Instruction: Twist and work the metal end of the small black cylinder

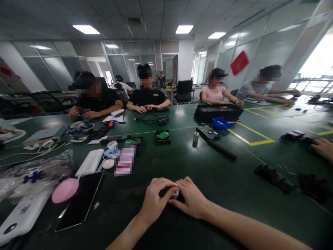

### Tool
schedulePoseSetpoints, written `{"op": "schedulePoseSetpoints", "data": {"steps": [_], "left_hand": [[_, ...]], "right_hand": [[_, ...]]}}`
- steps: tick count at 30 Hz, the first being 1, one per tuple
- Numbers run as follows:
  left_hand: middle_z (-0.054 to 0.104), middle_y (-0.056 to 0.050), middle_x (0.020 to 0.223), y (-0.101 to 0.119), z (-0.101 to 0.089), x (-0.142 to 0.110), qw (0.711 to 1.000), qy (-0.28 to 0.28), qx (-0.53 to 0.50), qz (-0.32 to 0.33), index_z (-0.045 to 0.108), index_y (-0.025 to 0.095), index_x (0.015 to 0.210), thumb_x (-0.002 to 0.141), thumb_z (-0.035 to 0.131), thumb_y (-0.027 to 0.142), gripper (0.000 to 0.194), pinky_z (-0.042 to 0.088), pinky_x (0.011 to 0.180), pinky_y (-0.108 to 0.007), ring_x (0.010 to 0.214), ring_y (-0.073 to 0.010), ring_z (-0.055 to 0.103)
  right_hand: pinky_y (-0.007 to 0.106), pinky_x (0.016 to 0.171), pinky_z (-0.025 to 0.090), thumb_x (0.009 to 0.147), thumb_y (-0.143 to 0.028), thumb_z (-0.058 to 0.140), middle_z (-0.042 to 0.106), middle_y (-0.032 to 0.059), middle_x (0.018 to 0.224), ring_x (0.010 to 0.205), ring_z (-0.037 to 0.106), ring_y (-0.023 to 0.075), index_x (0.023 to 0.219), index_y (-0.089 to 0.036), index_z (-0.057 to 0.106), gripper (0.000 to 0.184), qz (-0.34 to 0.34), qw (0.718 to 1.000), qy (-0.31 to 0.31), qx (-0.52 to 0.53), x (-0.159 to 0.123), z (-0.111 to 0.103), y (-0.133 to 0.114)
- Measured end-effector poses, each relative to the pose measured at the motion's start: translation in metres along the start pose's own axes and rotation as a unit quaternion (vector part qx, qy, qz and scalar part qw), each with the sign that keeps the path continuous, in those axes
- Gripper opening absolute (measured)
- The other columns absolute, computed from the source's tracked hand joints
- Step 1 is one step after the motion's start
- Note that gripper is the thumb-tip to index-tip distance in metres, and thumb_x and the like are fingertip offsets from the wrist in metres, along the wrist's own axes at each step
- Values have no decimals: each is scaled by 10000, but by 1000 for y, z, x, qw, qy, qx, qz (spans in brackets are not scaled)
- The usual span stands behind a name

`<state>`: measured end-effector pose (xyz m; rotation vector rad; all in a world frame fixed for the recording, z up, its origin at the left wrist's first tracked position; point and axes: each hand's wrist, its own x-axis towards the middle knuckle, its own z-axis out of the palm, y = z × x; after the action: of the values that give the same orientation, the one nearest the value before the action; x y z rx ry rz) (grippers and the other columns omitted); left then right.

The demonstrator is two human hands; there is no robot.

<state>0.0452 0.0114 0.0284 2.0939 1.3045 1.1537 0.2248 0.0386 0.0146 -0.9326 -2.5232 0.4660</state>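
Close in front of me, my left hand (155, 195) and my right hand (191, 198) meet around a small round silver metal part (175, 193), perhaps a small motor. The thumb and fingertips of my left hand pinch at its top. My right hand wraps its other side, thumb low and fingers behind. Both hands rest on or just over the green tabletop (145, 163), and the fingers hide most of the part. Farther off, a similar small silver cylinder (196, 136) stands upright.
Left lie a tablet (80, 199), a pink disc (65, 190), a white power bank (90, 162) and plastic bags. Hard drives (162, 136), a blue tray (224, 123) and a black bar (221, 149) lie ahead. Black parts (274, 177) are at right. Several people sit opposite; another person's hand (322, 148) reaches in.
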Motion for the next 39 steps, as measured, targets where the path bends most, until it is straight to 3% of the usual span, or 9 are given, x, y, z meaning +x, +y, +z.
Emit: {"op": "schedulePoseSetpoints", "data": {"steps": [13, 18, 21, 29, 35, 39], "left_hand": [[730, 0, 942, 2, -10, 2, 997, -52, 36, 32, 678, 252, 932, 892, 624, 299, 82, 444, 819, -314, 889, -191, 640], [732, 5, 951, 5, -11, 4, 997, -62, 28, 40, 682, 268, 922, 884, 639, 295, 64, 450, 829, -319, 908, -193, 650], [731, -9, 956, 3, -9, 3, 998, -62, 15, 29, 682, 258, 919, 888, 630, 314, 83, 466, 831, -323, 914, -200, 653], [727, -7, 959, -3, -9, 2, 998, -55, -22, 13, 690, 255, 936, 866, 648, 264, 83, 484, 840, -310, 917, -194, 660], [686, -32, 1012, -10, -4, -2, 994, -69, -63, -61, 578, 228, 1047, 678, 814, 266, 439, 502, 823, -320, 915, -212, 658], [670, -45, 1046, -11, 6, -6, 994, -63, -67, -60, 575, 226, 988, 694, 784, 232, 361, 501, 844, -327, 942, -215, 656]], "right_hand": [[341, 779, 357, 866, -520, 576, 659, 44, 871, 807, 585, 202, 920, -187, 581, 338, 3, 1000, 0, 4, 1, -2, 0], [371, 873, 327, 795, -563, 651, 659, 56, 1055, 913, 593, 218, 1165, -216, 531, 521, -13, 998, 47, 49, 0, -14, 2], [384, 895, 324, 806, -551, 643, 659, 54, 1019, 912, 596, 220, 1225, -227, 504, 548, -2, 997, 56, 59, -1, -20, 5], [392, 914, 329, 853, -478, 621, 642, 58, 1053, 923, 583, 216, 1192, -228, 512, 435, -22, 993, 75, 87, -3, -21, 8], [374, 886, 362, 902, -389, 561, 643, 41, 1011, 945, 573, 209, 1131, -248, 579, 269, -45, 986, 98, 125, -5, -21, 2], [370, 863, 382, 871, -333, 632, 641, 34, 964, 941, 575, 208, 961, -266, 687, 126, -9, 984, 120, 129, -2, -19, 0]]}}
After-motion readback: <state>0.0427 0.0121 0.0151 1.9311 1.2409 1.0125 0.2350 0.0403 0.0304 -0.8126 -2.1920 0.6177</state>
